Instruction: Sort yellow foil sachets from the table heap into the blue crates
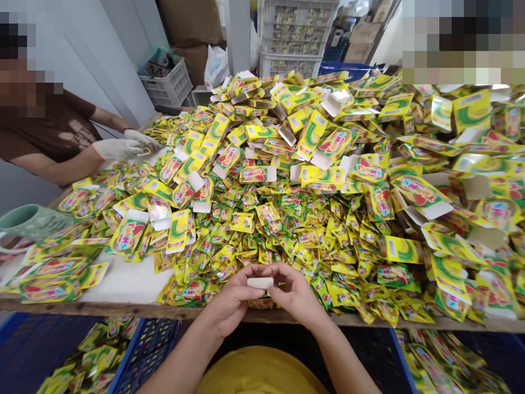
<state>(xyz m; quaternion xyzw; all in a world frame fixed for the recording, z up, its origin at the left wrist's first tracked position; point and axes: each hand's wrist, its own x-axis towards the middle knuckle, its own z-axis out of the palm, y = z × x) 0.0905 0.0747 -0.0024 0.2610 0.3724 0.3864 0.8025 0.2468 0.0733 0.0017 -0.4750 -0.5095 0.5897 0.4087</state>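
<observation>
Both my hands meet at the table's front edge around one small carton (260, 283), whose white end flap faces me. My left hand (233, 298) closes on its left side, thumb along the flap. On the other side my right hand (297, 293) pinches the flap's right end with thumb and fingers. Most of the carton's printed body is hidden between the hands. Just beyond them spreads a heap of small yellow-green sachets (241, 222). Behind the sachets rises a pile of flat yellow cartons (314, 134) with white flaps, many open.
At the left, a co-worker in white gloves (118, 149) handles a small item. A green mug (35, 221) stands near the left table edge. Blue crates (135, 350) holding filled cartons sit below the table. White crates (291, 33) are stacked behind.
</observation>
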